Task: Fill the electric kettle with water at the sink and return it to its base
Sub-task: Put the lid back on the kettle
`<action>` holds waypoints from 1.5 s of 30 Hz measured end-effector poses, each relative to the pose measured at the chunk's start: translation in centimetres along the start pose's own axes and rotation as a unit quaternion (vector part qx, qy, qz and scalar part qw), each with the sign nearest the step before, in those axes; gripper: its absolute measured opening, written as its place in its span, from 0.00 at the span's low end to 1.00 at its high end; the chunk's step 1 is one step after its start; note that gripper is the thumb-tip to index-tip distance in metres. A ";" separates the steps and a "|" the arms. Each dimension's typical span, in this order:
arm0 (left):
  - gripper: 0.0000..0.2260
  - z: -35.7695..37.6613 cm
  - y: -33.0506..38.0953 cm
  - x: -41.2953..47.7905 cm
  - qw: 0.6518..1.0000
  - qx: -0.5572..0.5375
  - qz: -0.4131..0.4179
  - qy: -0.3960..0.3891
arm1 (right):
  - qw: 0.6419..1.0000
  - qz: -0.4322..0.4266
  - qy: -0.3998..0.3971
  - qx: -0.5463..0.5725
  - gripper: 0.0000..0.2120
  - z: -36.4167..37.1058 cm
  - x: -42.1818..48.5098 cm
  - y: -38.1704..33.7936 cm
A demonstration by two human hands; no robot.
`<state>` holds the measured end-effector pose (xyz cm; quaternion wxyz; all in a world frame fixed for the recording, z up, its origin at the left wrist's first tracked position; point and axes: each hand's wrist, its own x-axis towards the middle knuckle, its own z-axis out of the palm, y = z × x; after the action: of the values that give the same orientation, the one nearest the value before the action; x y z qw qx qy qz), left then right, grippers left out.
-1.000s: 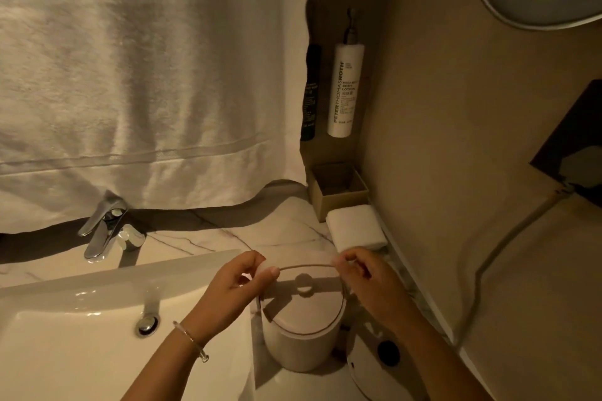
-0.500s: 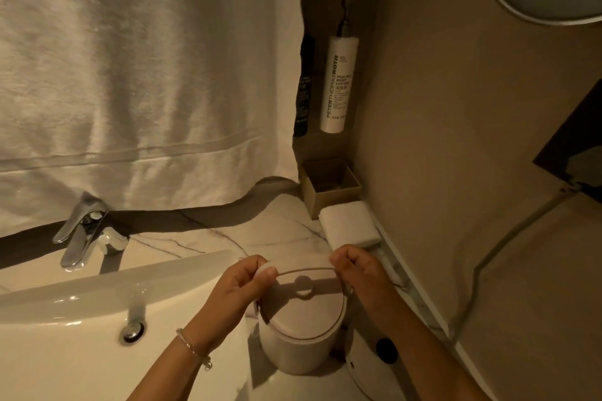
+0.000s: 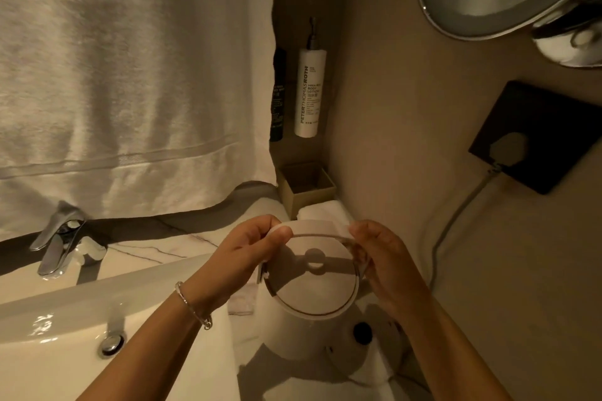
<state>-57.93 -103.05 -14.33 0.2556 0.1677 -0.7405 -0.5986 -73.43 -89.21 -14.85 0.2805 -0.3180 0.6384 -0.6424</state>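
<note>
While both hands pinch the handle [image 3: 312,226], the kettle [image 3: 293,332] hangs between them: upright, long axis near vertical, lid [image 3: 309,286] on. It sits just left of the base [image 3: 361,332], whose black connector shows uncovered, so I judge the kettle off its seat. Whether its bottom rests on the counter [image 3: 182,238] or clears it I cannot tell; the light is poor and the body hides the contact line.

Key relation for the coming move: the sink [image 3: 97,290] lies to the left of the kettle, its near rim just beside the left wrist. The faucet [image 3: 55,247] stands at the far left, well apart. The left hand is nearer the basin; the right hand is nearer the base.

Hand state:
- Left hand [image 3: 241,257] — thumb and forefinger pressed together on the left end of the handle band.
- Right hand [image 3: 384,264] — fingers curled, pinching the right end.

Neither hand touches the body or the lid.

Next step, as I judge it: carry the kettle left toward the faucet and open the lid before filling.
</note>
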 end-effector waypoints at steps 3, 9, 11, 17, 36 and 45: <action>0.12 1.8 0.7 0.6 0.999 -0.028 0.007 -0.032 | 1.000 -0.015 0.014 -0.019 0.13 -2.0 -0.9 -0.7; 0.15 5.8 -0.4 1.8 0.994 -0.061 0.010 -0.091 | 0.998 0.010 0.057 0.004 0.14 -5.8 -2.8 0.1; 0.12 7.1 -0.9 2.4 0.992 -0.061 0.014 -0.111 | 0.997 0.015 0.067 0.043 0.15 -6.9 -3.5 0.9; 0.10 9.7 -2.6 3.3 0.988 -0.061 -0.018 -0.142 | 0.990 0.033 0.123 0.066 0.10 -8.9 -4.4 2.8; 0.11 10.0 -3.8 4.4 0.986 -0.077 -0.028 -0.142 | 0.992 0.002 0.123 0.022 0.12 -9.1 -3.0 4.3; 0.11 9.7 -4.7 4.5 0.986 -0.086 -0.035 -0.137 | 0.994 -0.010 0.107 -0.031 0.17 -9.0 -2.2 4.4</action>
<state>-67.51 -98.88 -19.59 0.1443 0.0878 -0.7076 -0.6861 -79.14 -81.89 -19.15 0.1943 -0.2620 0.6813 -0.6553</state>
